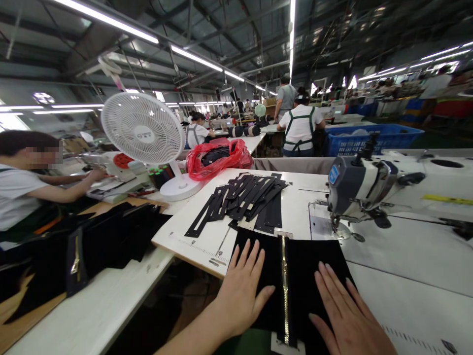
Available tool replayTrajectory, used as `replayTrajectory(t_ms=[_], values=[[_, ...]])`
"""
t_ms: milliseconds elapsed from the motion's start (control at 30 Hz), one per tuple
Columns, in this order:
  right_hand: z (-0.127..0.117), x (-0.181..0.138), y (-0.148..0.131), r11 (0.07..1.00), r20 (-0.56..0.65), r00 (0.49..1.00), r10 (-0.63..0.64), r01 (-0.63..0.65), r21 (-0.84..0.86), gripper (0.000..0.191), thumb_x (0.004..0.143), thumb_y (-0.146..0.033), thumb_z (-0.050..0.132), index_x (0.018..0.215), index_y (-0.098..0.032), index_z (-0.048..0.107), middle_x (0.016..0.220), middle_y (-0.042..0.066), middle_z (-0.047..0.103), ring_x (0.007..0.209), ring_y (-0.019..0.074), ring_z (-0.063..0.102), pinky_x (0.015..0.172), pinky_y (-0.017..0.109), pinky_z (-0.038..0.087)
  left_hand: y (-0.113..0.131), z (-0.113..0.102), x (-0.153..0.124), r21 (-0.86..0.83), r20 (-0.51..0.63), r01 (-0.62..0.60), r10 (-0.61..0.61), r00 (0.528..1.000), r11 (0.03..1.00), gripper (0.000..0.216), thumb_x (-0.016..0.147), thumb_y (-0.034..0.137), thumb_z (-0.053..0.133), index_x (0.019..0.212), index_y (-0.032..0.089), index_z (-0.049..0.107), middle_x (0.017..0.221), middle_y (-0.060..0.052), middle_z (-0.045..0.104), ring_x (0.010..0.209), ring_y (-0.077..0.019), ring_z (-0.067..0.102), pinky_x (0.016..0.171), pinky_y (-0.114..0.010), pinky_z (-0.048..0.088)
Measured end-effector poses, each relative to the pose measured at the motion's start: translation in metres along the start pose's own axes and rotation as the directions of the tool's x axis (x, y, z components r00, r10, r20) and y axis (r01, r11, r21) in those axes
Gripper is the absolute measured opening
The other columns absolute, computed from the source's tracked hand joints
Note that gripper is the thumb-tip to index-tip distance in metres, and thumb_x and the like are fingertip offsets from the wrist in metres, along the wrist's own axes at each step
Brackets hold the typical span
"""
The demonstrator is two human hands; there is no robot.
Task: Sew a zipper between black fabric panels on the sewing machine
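My left hand (pixel 242 291) and right hand (pixel 345 315) lie open and flat on the black zipper panel (pixel 295 276), gripping nothing. Smoothing step, I judge. Next it needs sliding toward the sewing machine (pixel 360 190) ahead of my right hand.

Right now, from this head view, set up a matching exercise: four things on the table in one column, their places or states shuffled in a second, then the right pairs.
Things
1. left hand
2. white fan
3. red plastic bag
4. sewing machine

Places or states
A. stands to the right of the black fabric
B. lies flat on the black fabric, left of the gold zipper
C. lies behind the pile of black cut strips, holding something dark
D. stands upright on a round base at the table's left edge

Pairs: 1-B, 2-D, 3-C, 4-A
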State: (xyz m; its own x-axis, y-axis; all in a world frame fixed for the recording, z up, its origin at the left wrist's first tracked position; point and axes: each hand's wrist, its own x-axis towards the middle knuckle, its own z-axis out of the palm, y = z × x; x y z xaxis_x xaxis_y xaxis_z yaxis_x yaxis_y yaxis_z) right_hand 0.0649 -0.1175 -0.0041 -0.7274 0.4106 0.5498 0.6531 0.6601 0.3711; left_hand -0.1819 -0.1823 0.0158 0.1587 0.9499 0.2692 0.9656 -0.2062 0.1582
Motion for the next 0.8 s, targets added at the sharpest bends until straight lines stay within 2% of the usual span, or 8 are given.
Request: replayTrajectory(t_ms=[133, 300, 433, 533, 600, 667, 733, 800], values=[[-0.003, 0.000, -0.002, 1.000, 0.020, 1.000, 0.011, -0.012, 0.017, 0.066, 0.088, -0.048, 0.036, 0.136, -0.003, 0.033, 0.140, 0.016, 0.038, 0.129, 0.0269, 0.034, 0.097, 0.045, 0.036, -0.004, -0.003, 0.000, -0.063, 0.037, -0.004, 0.006, 0.999, 0.998, 0.062, 0.093, 0.044, 0.036, 0.144, 0.018, 0.013, 0.151, -0.012, 0.012, 0.139, -0.0292, 0.006, 0.110, -0.057, 0.020], [-0.009, 0.003, -0.004, 0.996, 0.076, 0.996, 0.053, -0.058, 0.073, 0.060, 0.090, -0.045, 0.034, 0.132, -0.003, 0.039, 0.140, 0.017, 0.036, 0.129, 0.0276, 0.034, 0.100, 0.047, 0.034, 0.001, -0.019, -0.007, -0.178, 0.033, 0.034, -0.028, 0.999, 0.983, 0.056, 0.095, 0.032, 0.032, 0.144, 0.018, 0.008, 0.151, -0.011, 0.015, 0.140, -0.0209, 0.011, 0.113, -0.052, 0.016], [-0.012, 0.007, -0.005, 0.992, 0.094, 0.994, 0.061, -0.071, 0.108, 0.059, 0.092, -0.043, 0.030, 0.130, -0.001, 0.042, 0.139, 0.018, 0.038, 0.129, 0.0283, 0.034, 0.100, 0.049, 0.034, 0.013, -0.037, -0.013, -0.231, 0.040, -0.048, 0.059, 0.997, 0.972, 0.059, 0.094, 0.028, 0.036, 0.144, 0.021, 0.008, 0.152, -0.009, 0.014, 0.140, -0.0201, 0.010, 0.114, -0.051, 0.011], [-0.011, 0.005, -0.006, 0.990, 0.110, 0.992, 0.063, -0.076, 0.118, 0.059, 0.092, -0.042, 0.030, 0.131, 0.000, 0.041, 0.138, 0.018, 0.039, 0.129, 0.0286, 0.034, 0.101, 0.049, 0.033, 0.019, -0.040, -0.016, -0.269, 0.083, -0.111, 0.138, 0.987, 0.957, 0.076, 0.088, 0.044, 0.048, 0.145, 0.018, 0.004, 0.152, -0.011, 0.013, 0.140, -0.0234, 0.008, 0.114, -0.053, 0.007], [-0.013, 0.002, -0.006, 0.991, 0.106, 0.993, 0.060, -0.071, 0.109, 0.059, 0.092, -0.042, 0.029, 0.130, 0.000, 0.042, 0.138, 0.019, 0.039, 0.128, 0.0289, 0.036, 0.100, 0.049, 0.033, 0.020, -0.035, -0.018, -0.273, 0.106, -0.135, 0.169, 0.980, 0.953, 0.099, 0.074, 0.062, 0.057, 0.145, 0.017, 0.004, 0.151, -0.014, 0.012, 0.140, -0.0288, 0.007, 0.112, -0.057, 0.005], [-0.018, 0.000, -0.006, 0.994, 0.080, 0.996, 0.046, -0.053, 0.092, 0.059, 0.092, -0.043, 0.028, 0.127, 0.001, 0.045, 0.136, 0.019, 0.041, 0.124, 0.0298, 0.040, 0.098, 0.049, 0.035, 0.020, -0.030, -0.021, -0.272, 0.126, -0.157, 0.196, 0.972, 0.950, 0.111, 0.063, 0.072, 0.060, 0.145, 0.018, 0.008, 0.151, -0.017, 0.013, 0.139, -0.0345, 0.007, 0.109, -0.061, 0.006], [-0.026, 0.004, -0.004, 0.995, 0.054, 0.998, 0.037, -0.042, 0.092, 0.055, 0.092, -0.044, 0.030, 0.119, -0.002, 0.054, 0.128, 0.019, 0.051, 0.117, 0.0300, 0.048, 0.094, 0.049, 0.037, 0.022, -0.028, -0.024, -0.281, 0.136, -0.152, 0.196, 0.971, 0.948, 0.109, 0.061, 0.075, 0.058, 0.144, 0.020, 0.015, 0.150, -0.017, 0.018, 0.137, -0.0371, 0.014, 0.108, -0.062, 0.011], [-0.034, 0.014, -0.001, 0.992, 0.018, 0.999, 0.051, -0.053, 0.111, 0.047, 0.092, -0.041, 0.035, 0.105, -0.006, 0.063, 0.112, 0.016, 0.062, 0.102, 0.0277, 0.056, 0.091, 0.047, 0.039, 0.026, -0.033, -0.024, -0.305, 0.115, -0.127, 0.168, 0.979, 0.944, 0.101, 0.064, 0.075, 0.055, 0.142, 0.022, 0.022, 0.146, -0.016, 0.029, 0.133, -0.0362, 0.026, 0.106, -0.059, 0.019]])
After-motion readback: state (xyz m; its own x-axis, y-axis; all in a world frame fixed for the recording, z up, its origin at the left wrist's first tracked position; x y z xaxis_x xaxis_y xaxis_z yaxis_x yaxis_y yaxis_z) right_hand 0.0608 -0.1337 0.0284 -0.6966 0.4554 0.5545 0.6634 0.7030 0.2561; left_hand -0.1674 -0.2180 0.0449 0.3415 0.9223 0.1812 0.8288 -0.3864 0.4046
